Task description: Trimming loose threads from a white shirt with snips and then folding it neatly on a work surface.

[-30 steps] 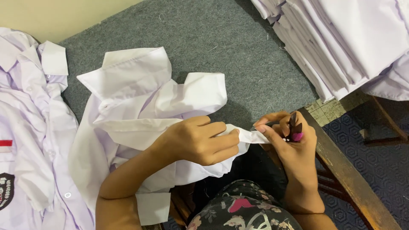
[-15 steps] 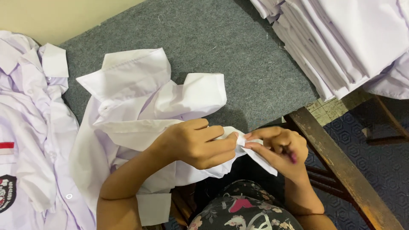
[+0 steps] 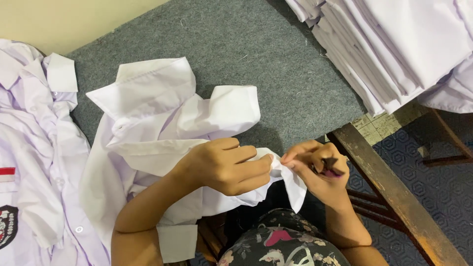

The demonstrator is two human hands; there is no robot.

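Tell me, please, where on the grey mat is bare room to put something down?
The widest bare patch of grey mat lies between the crumpled white shirt and the stack of folded shirts, up to the wall. A narrow strip separates this shirt from the shirts at left. It is crowded near the left hand and right hand.

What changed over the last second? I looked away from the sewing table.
The right hand, holding a small pink-handled tool, moved left to meet the left hand and now pinches the white shirt edge. The left hand kept its grip; the shirt stack stayed put.
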